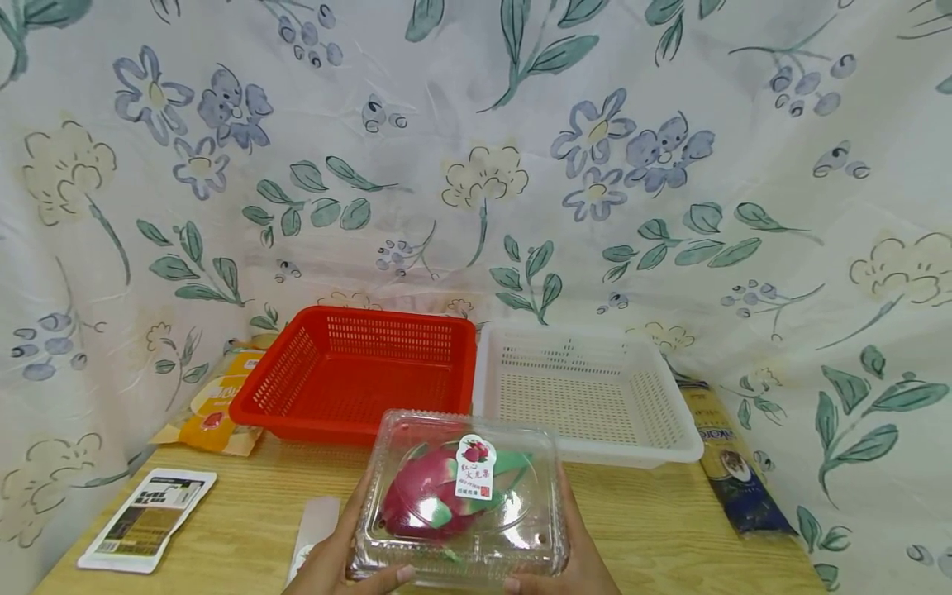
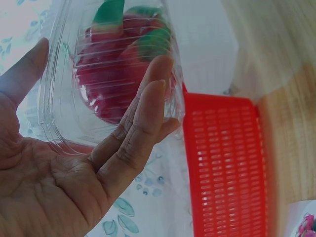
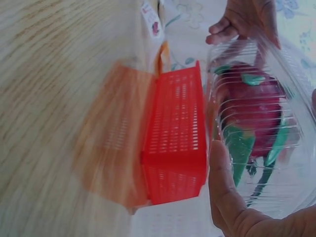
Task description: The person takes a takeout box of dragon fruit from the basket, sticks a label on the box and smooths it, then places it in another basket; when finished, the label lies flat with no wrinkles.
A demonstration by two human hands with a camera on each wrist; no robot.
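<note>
Both hands hold a clear plastic clamshell box (image 1: 521, 529) between them, in front of the two baskets in the head view. Inside lies a red dragon fruit (image 1: 420, 494) with green scales, under a white label (image 1: 474, 471) on the lid. My left hand (image 1: 336, 552) grips the box's left end, thumb on the near side; the left wrist view shows its fingers (image 2: 140, 126) bent against the ribbed underside. At the opposite end my right hand (image 1: 571, 566) grips the box, with its fingers (image 3: 222, 182) against the underside in the right wrist view.
Behind the box, a red basket (image 1: 297, 426) and a white basket (image 1: 632, 453) stand side by side. An orange bag (image 1: 223, 405) and a white packet (image 1: 149, 521) lie at left. A gold-and-blue bag (image 1: 732, 471) lies at right. A pale flat item (image 1: 318, 516) is partly hidden by my left hand.
</note>
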